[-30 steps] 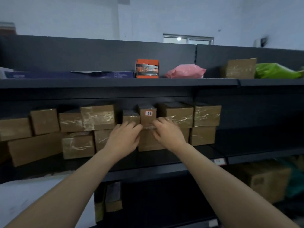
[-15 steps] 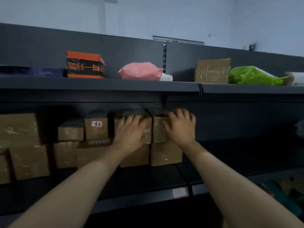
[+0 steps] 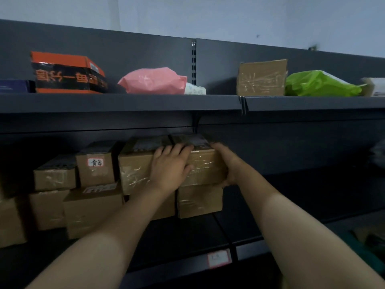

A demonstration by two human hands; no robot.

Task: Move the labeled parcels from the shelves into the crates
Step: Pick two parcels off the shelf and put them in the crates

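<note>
Right hand (image 3: 226,163) shifted to side; both hands clasp tape-wrapped brown parcel (image 3: 205,165)

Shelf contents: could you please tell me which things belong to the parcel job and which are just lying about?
Job:
taped box, gripped by left hand and right hand
box with red-bordered label

Lying about, top shelf:
orange-and-black box
pink bag
green bag

The shelf tag (image 3: 219,258) is too blurred to read.
</note>
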